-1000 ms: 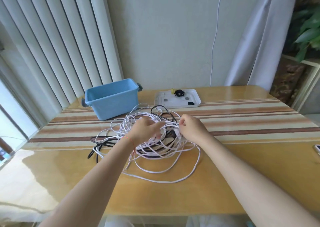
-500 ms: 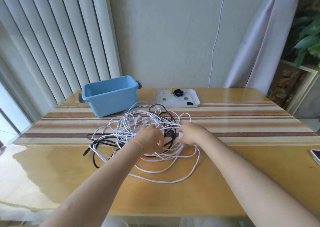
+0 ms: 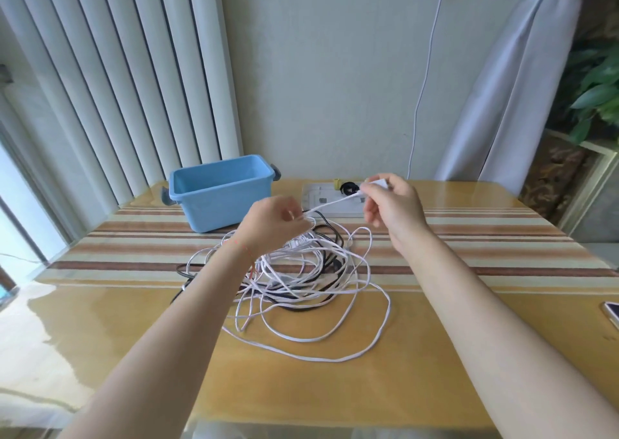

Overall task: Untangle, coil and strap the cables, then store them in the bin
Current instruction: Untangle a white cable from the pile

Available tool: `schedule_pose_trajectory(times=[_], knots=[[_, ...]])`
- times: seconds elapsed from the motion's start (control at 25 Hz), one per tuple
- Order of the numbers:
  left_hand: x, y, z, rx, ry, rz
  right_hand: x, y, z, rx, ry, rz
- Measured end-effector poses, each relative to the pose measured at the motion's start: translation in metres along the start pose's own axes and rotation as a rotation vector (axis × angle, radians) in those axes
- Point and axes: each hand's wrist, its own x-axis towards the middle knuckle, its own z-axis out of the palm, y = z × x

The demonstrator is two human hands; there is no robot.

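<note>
The tangle of cables (image 3: 301, 271) lies in the middle of the surface (image 3: 469, 355), white loops mixed with at least one black cable (image 3: 330, 234), some loops spilling toward the near edge. The right hand (image 3: 392, 207) is raised above the pile and pinches the plug end of a white cable (image 3: 335, 202) between thumb and fingertips. The left hand (image 3: 273, 225) is lower, just over the far side of the heap, with its fingers curled round the same white cable, so a short stretch runs taut between the two hands.

This looks like the untangling step: one end has been found and is being drawn out of the knot. Nothing is coiled or strapped yet, and the blue bin (image 3: 217, 197) stands at the far left of the surface, just beyond the pile, with nothing visible inside.

The next move probably calls for feeding the cable through the left hand while the right draws the end away, watching where the white line dives under other loops. A hard pull could tighten the knot or drag the whole heap, so the crossings need lifting apart one by one.

A white tray (image 3: 321, 200) behind the pile holds small items, one yellow and one black ring-shaped, possibly the straps; that cannot be told for sure. A phone (image 3: 611, 314) lies at the right edge.
</note>
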Motion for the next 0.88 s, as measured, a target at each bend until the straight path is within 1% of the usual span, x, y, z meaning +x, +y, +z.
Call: schedule_pose_trajectory(times=[0.04, 0.08, 0.12, 0.16, 0.2, 0.24, 0.28, 0.32, 0.36, 0.4, 0.48, 0.52, 0.56, 0.6, 0.64, 0.68, 0.72, 0.76, 0.8, 0.84, 0.88], knots=[[0.001, -0.002, 0.000, 0.203, -0.108, 0.008, 0.002, -0.002, -0.002, -0.001, 0.097, -0.046], [0.002, -0.008, 0.002, 0.302, -0.213, -0.009, 0.005, -0.003, -0.008, 0.014, 0.197, -0.083], [0.001, -0.018, 0.004, 0.312, -0.289, -0.039, 0.009, -0.003, -0.017, 0.013, 0.294, -0.118], [-0.002, -0.026, 0.006, 0.263, -0.333, -0.069, 0.015, -0.002, -0.028, -0.028, 0.376, -0.145], [-0.006, -0.033, 0.009, 0.164, -0.341, -0.100, 0.018, 0.000, -0.040, -0.118, 0.421, -0.152], [-0.009, -0.036, 0.011, 0.043, -0.314, -0.132, 0.021, 0.003, -0.049, -0.246, 0.417, -0.124], [-0.011, -0.034, 0.013, -0.065, -0.256, -0.156, 0.022, 0.006, -0.056, -0.384, 0.361, -0.060], [-0.011, -0.029, 0.015, -0.150, -0.175, -0.163, 0.022, 0.009, -0.060, -0.518, 0.256, 0.021], [-0.009, -0.021, 0.017, -0.226, -0.082, -0.145, 0.017, 0.012, -0.061, -0.650, 0.110, 0.106], [-0.006, -0.010, 0.016, -0.291, 0.008, -0.110, 0.015, 0.017, -0.061, -0.833, -0.047, 0.169], [0.001, 0.013, 0.013, -0.348, 0.165, -0.013, 0.009, 0.024, -0.059, -1.198, -0.312, 0.196], [0.004, 0.024, 0.013, -0.374, 0.211, 0.030, 0.004, 0.027, -0.056, -1.262, -0.386, 0.204], [0.008, 0.034, 0.015, -0.414, 0.216, 0.056, 0.001, 0.029, -0.053, -1.223, -0.419, 0.221], [0.010, 0.041, 0.020, -0.422, 0.176, 0.066, -0.003, 0.029, -0.049, -1.127, -0.431, 0.228], [0.013, 0.047, 0.026, -0.347, 0.106, 0.075, -0.005, 0.029, -0.044, -1.012, -0.429, 0.202], [0.014, 0.049, 0.035, -0.203, 0.023, 0.091, -0.005, 0.026, -0.040, -0.870, -0.425, 0.159], [0.015, 0.048, 0.045, -0.063, -0.068, 0.106, -0.006, 0.024, -0.037, -0.692, -0.423, 0.135], [0.015, 0.043, 0.055, 0.024, -0.148, 0.104, -0.007, 0.021, -0.034, -0.499, -0.402, 0.127], [0.013, 0.039, 0.061, 0.061, -0.207, 0.087, -0.005, 0.019, -0.032, -0.368, -0.337, 0.124], [0.011, 0.033, 0.066, 0.095, -0.239, 0.065, -0.002, 0.018, -0.033, -0.327, -0.231, 0.120], [0.008, 0.030, 0.070, 0.148, -0.250, 0.043, 0.002, 0.017, -0.035, -0.384, -0.112, 0.113]])
